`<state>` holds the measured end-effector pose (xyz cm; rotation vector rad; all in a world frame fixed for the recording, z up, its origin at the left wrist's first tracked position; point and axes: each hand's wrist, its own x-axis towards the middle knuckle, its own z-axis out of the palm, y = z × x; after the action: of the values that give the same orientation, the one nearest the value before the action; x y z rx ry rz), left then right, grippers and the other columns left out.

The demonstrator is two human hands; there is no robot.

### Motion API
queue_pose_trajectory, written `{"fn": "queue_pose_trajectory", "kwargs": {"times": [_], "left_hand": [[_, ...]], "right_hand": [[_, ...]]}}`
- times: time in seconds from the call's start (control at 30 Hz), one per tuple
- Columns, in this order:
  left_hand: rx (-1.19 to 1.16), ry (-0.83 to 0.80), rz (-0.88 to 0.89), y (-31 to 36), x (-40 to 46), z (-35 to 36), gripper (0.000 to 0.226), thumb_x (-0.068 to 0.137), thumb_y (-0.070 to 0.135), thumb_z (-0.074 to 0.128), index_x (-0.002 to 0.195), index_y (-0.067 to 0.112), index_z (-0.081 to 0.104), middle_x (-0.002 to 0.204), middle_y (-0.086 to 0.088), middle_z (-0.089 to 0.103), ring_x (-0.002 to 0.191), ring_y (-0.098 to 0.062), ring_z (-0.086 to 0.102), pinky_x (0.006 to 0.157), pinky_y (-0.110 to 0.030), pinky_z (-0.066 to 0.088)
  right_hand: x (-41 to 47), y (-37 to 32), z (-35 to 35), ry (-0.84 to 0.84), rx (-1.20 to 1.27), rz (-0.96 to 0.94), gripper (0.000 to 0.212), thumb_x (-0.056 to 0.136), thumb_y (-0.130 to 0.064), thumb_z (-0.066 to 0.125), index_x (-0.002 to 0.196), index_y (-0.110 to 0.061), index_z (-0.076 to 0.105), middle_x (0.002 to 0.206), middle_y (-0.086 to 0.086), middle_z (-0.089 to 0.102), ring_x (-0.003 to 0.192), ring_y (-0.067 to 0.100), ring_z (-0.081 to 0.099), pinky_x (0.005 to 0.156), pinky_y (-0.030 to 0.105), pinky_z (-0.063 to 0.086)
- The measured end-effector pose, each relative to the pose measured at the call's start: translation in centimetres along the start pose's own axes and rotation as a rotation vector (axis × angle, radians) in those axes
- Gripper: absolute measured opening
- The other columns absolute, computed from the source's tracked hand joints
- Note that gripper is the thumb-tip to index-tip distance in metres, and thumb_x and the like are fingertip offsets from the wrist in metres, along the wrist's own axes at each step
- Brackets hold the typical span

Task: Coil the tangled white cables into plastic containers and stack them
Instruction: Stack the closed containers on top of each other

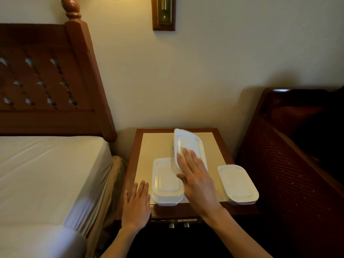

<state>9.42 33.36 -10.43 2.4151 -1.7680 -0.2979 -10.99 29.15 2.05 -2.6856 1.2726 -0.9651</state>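
Container (188, 144) tilted in right hand (197, 181); left hand (136, 207) flat beside.

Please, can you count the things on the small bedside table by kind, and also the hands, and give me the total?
Lidded white plastic containers: 3 (left container, right container, tilted container held by the right hand)
Hands: 2 (right hand, left hand)
Loose cables in view: 0
Total: 5

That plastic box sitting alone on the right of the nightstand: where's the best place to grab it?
Probably across the short width of the right container, coming from above, thumb on one long side and fingers on the other. It lies flat with its lid on and nothing beside it, so both long sides are free.
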Motion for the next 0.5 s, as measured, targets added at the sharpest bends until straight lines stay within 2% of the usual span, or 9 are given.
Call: {"fn": "queue_pose_trajectory", "kwargs": {"times": [0.07,0.2,0.3,0.33,0.43,0.5], "left_hand": [[-0.005,-0.002,0.008,-0.1,-0.1,0.0,0.055,0.104,0.045,0.013,0.155,0.031,0.0,0.163,0.012,-0.005,0.15,-0.014,-0.012,0.121,-0.045,-0.006],[0.007,-0.004,0.018,-0.2,-0.1,0.1,0.056,0.103,0.047,0.011,0.155,0.031,-0.002,0.163,0.01,-0.007,0.15,-0.015,-0.013,0.12,-0.044,-0.007],[0.019,-0.002,0.02,-0.2,-0.1,0.2,0.057,0.101,0.049,0.01,0.155,0.032,-0.002,0.163,0.01,-0.008,0.149,-0.016,-0.013,0.119,-0.044,-0.008],[0.027,-0.001,0.022,-0.3,0.0,0.3,0.058,0.1,0.05,0.007,0.155,0.032,-0.001,0.163,0.01,-0.008,0.149,-0.016,-0.013,0.119,-0.044,-0.008],[0.053,0.015,0.024,-0.3,0.0,0.5,0.068,0.091,0.057,-0.006,0.155,0.033,0.0,0.163,0.01,-0.007,0.15,-0.017,-0.012,0.118,-0.045,-0.009],[0.051,0.021,0.026,-0.2,0.0,0.4,0.07,0.091,0.057,-0.007,0.155,0.032,0.001,0.163,0.009,-0.007,0.15,-0.017,-0.012,0.119,-0.045,-0.008]], "right_hand": [[1.0,-1.8,0.5,-0.056,-0.064,-0.05,0.073,0.087,-0.016,0.07,0.149,-0.016,0.031,0.156,0.011,0.034,0.144,0.034,0.028,0.111,0.049,0.025],[1.5,-3.4,2.5,-0.209,-0.202,-0.091,0.071,0.086,-0.019,0.073,0.148,-0.015,0.038,0.155,0.014,0.035,0.143,0.039,0.03,0.111,0.05,0.018],[1.4,-3.8,3.7,-0.282,-0.234,-0.075,0.071,0.089,-0.02,0.069,0.15,-0.016,0.034,0.158,0.014,0.029,0.145,0.04,0.024,0.111,0.049,0.008],[1.2,-3.8,3.9,-0.299,-0.242,-0.067,0.073,0.086,-0.021,0.073,0.149,-0.016,0.037,0.156,0.014,0.032,0.143,0.04,0.027,0.111,0.049,0.011],[0.6,-4.0,4.7,-0.341,-0.254,-0.039,0.077,0.068,-0.03,0.088,0.136,-0.016,0.055,0.143,0.014,0.052,0.131,0.039,0.048,0.105,0.051,0.034],[0.2,-3.7,5.4,-0.314,-0.255,-0.04,0.078,0.061,-0.035,0.091,0.13,-0.016,0.061,0.137,0.013,0.058,0.126,0.038,0.055,0.101,0.05,0.042]]}}
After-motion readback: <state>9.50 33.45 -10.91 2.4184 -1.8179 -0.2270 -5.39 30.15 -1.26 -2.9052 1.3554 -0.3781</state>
